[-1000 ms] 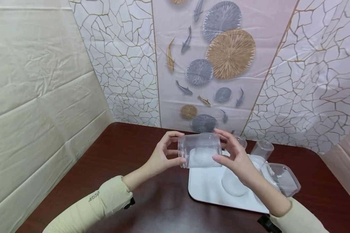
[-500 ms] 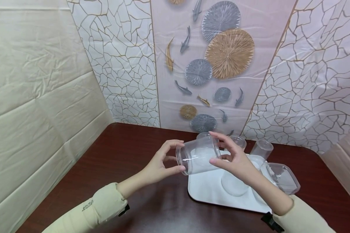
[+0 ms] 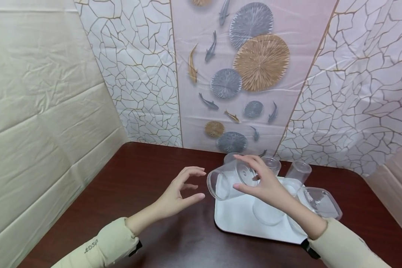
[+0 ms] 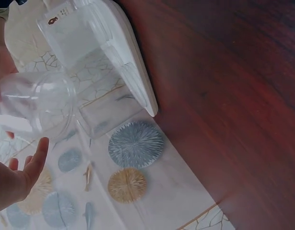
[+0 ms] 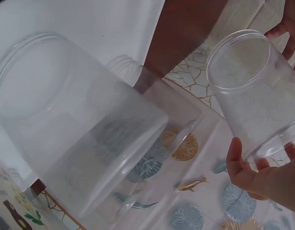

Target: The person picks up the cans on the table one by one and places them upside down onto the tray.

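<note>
A clear, wide-mouthed plastic jar (image 3: pixel 226 182) hangs tilted above the tray, its open mouth facing left and down. My right hand (image 3: pixel 266 182) grips it near the base end, thumb on the near side and fingers over the far side. My left hand (image 3: pixel 175 193) is just left of the jar's mouth, fingers spread and relaxed, with a gap to the rim. In the right wrist view, the right hand (image 5: pixel 267 175) holds the jar's base edge (image 5: pixel 277 141). The left wrist view has the left hand (image 4: pixel 17 177) apart from the jar (image 4: pixel 37 103).
A white tray (image 3: pixel 236 219) on the dark red table (image 3: pixel 154 160) bears several clear jars. A large jar (image 5: pixel 80 124) has its threaded rim on the tray. A slim jar (image 3: pixel 299 171) stands at the back right, and a squarish jar (image 3: pixel 325 203) with a label stands at the right.
The left hand has let go of the jar's mouth end and drawn off to the left and down. The jar has tilted mouth-down, still in the right hand.
</note>
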`<action>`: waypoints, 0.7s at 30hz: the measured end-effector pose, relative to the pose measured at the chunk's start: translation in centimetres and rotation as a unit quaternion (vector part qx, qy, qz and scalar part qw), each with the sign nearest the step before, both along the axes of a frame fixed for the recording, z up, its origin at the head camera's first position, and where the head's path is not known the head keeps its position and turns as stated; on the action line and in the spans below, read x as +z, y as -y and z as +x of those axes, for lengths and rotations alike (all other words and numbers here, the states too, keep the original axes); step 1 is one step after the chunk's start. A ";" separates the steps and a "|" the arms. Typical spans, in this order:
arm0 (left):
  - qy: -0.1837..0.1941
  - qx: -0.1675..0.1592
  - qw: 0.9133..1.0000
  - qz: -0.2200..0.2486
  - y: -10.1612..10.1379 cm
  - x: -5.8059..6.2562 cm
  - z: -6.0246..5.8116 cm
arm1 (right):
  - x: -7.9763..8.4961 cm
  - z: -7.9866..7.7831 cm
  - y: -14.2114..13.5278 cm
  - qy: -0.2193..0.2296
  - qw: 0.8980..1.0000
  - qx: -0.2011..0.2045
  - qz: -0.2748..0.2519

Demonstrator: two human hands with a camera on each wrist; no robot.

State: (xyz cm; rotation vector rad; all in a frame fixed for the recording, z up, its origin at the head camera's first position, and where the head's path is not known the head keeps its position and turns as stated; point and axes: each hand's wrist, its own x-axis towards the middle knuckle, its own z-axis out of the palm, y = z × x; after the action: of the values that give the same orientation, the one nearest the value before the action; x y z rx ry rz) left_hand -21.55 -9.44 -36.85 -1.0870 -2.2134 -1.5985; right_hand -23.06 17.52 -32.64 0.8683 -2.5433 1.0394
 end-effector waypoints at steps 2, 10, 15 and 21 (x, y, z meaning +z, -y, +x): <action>0.002 0.000 1.000 -0.006 0.1 -0.2 0.1 | -0.3 -0.3 -0.1 0.003 1.000 -0.003 0.005; 0.010 -0.006 1.000 -0.014 0.8 -1.0 0.3 | -0.8 -1.9 -0.3 0.004 0.999 -0.003 0.048; 0.015 -0.009 1.000 -0.014 1.1 -1.7 0.3 | -0.9 -2.4 -0.1 0.015 0.995 0.002 0.097; 0.036 -0.013 0.999 -0.023 1.3 -2.6 0.4 | -1.2 -2.4 0.2 0.010 0.991 0.011 0.132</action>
State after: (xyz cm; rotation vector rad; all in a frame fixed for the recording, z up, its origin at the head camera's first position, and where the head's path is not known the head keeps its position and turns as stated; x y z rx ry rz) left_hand -21.16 -10.77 -39.43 -1.0905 -2.3014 -1.6288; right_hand -25.44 17.34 -33.83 0.9575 -2.7344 0.7305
